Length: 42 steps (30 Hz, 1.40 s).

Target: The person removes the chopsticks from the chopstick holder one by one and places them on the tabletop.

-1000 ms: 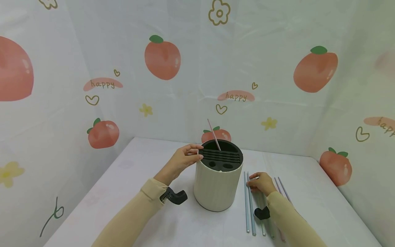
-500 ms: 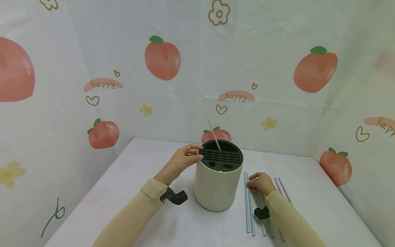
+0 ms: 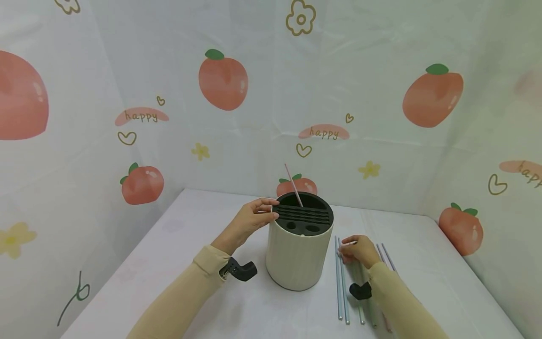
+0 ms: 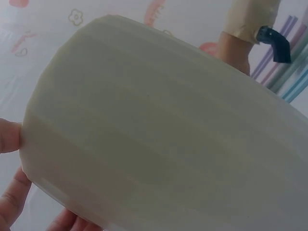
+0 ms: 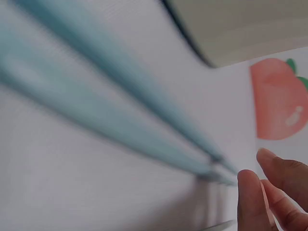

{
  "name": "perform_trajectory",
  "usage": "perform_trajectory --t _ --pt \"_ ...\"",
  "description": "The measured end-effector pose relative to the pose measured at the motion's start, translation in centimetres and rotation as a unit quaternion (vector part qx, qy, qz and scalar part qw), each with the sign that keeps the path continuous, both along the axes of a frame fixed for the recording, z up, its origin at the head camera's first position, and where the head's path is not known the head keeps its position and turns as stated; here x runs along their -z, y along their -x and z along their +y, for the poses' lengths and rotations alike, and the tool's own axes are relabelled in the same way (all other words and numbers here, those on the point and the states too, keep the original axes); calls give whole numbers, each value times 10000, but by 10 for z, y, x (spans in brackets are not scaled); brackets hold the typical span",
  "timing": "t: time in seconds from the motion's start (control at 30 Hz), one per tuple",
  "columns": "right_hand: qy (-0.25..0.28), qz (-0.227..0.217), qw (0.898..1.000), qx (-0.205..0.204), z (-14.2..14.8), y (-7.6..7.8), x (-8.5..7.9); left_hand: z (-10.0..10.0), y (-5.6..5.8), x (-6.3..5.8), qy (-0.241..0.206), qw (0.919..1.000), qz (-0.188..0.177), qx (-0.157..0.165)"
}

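Observation:
A cream cylindrical utensil holder [image 3: 296, 261] stands upright mid-table, its black slotted lid [image 3: 312, 229] on top. One pink chopstick [image 3: 292, 181] leans out of the large rear opening. My left hand [image 3: 250, 216] rests on the holder's left rim with its fingers spread; in the left wrist view its fingertips [image 4: 10, 137] touch the edge. My right hand [image 3: 359, 249] is low beside the far ends of two blue chopsticks [image 5: 120, 127] lying on the table. In the right wrist view its thumb and index finger are apart, with nothing visible between them; the thumb appears close to the chopstick ends.
Under and beside the right forearm lie several more chopsticks, green [image 3: 362, 313], pink and purple [image 3: 388, 256], partly hidden by the sleeve. A white curtain [image 3: 262, 136] printed with peaches surrounds the white table [image 3: 178, 245].
My right hand has risen very slightly. The second blue chopstick has shifted a little left. My left hand and the holder have not moved.

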State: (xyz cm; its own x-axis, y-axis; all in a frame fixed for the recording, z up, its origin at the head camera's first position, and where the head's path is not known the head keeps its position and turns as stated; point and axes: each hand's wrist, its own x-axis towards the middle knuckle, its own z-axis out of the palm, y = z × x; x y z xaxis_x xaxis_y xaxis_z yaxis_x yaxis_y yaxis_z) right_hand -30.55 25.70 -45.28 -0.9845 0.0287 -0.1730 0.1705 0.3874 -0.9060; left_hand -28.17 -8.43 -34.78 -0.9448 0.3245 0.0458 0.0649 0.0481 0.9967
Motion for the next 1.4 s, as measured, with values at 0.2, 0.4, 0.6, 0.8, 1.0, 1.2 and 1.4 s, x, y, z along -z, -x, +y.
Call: perform_trajectory --t 0.2,0.4,0.6,0.8,1.0,1.2,1.4 --pt "1202 572 9896 -540 4 3 -59 0 2 -1 21 10000 43 -46" --pt "2327 1456 9556 -1076 -13 10 -148 -2 3 -2 27 9999 8 -119" --pt "2425 1684 9448 -1420 -54 22 -202 -2 2 -1 38 9999 -25 -119" --pt "2067 1465 9526 -1683 -90 36 -217 -2 2 1 58 9999 -53 -128" --pt "1062 1209 9694 -1856 -110 47 -209 0 2 0 66 9999 -41 -123" --pt "427 687 9759 -2028 -122 50 -201 0 2 0 19 9999 -53 -92" --pt "212 505 9748 -2162 -127 49 -199 1 2 0 32 9999 -39 -101"
